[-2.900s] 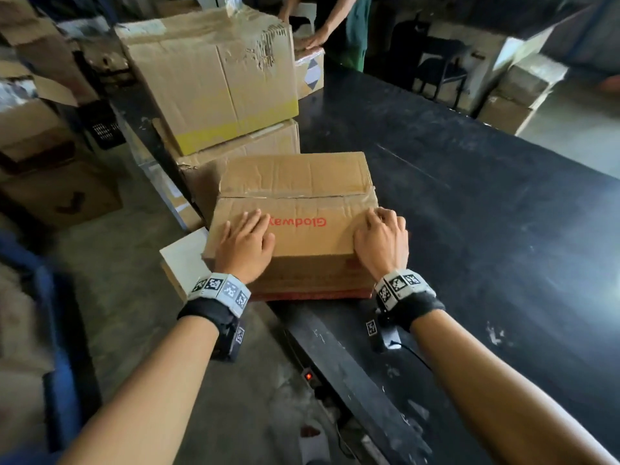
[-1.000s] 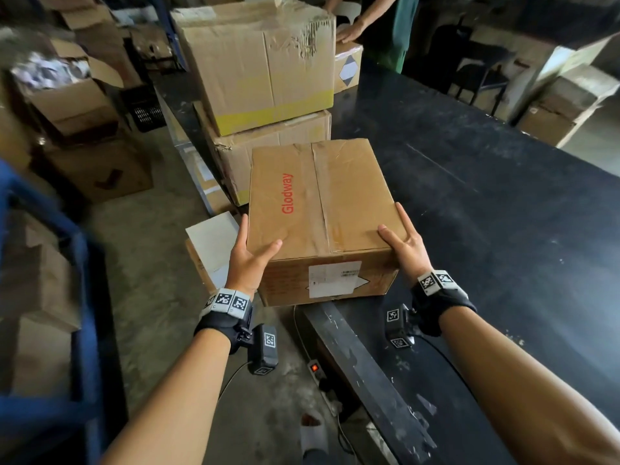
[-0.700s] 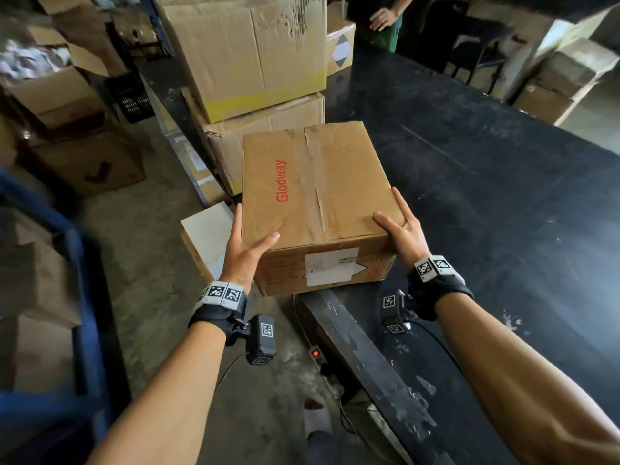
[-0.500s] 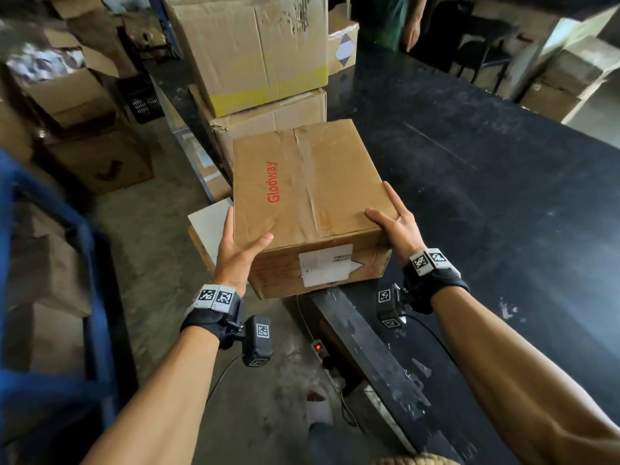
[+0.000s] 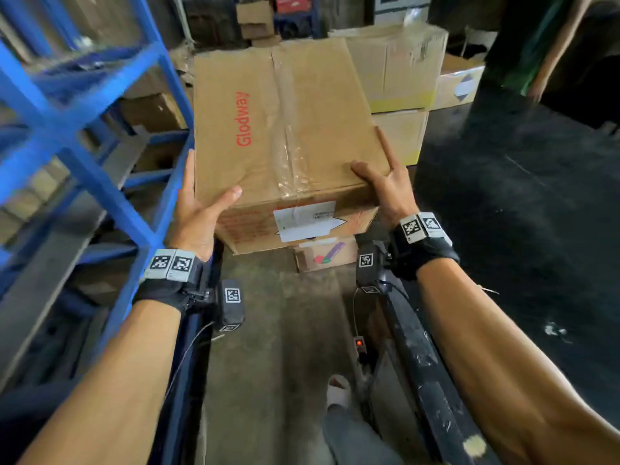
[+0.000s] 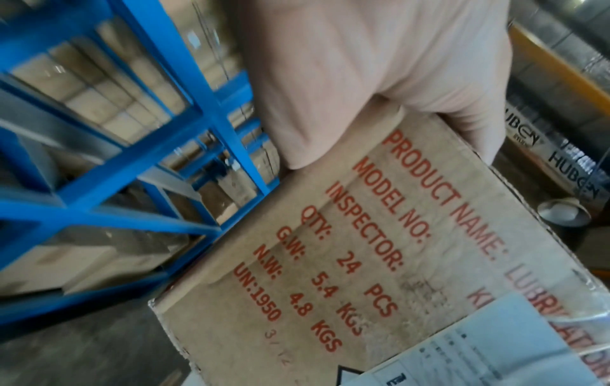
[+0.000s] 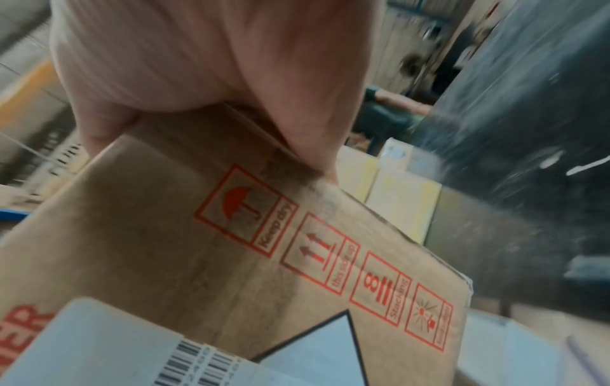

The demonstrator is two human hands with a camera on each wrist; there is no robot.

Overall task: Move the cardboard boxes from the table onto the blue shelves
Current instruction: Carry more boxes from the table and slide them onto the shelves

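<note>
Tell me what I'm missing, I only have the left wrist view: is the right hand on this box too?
Observer: Yes. In the head view the right hand grips the box at its near right corner, thumb on top.
Operator: Any handling marks on that side?
Observer: The right wrist view shows red symbols: keep dry, this side up, stacking.
Operator: Is the box off the table?
Observer: Yes, the head view shows it held above the floor, between the blue shelves and the black table.
</note>
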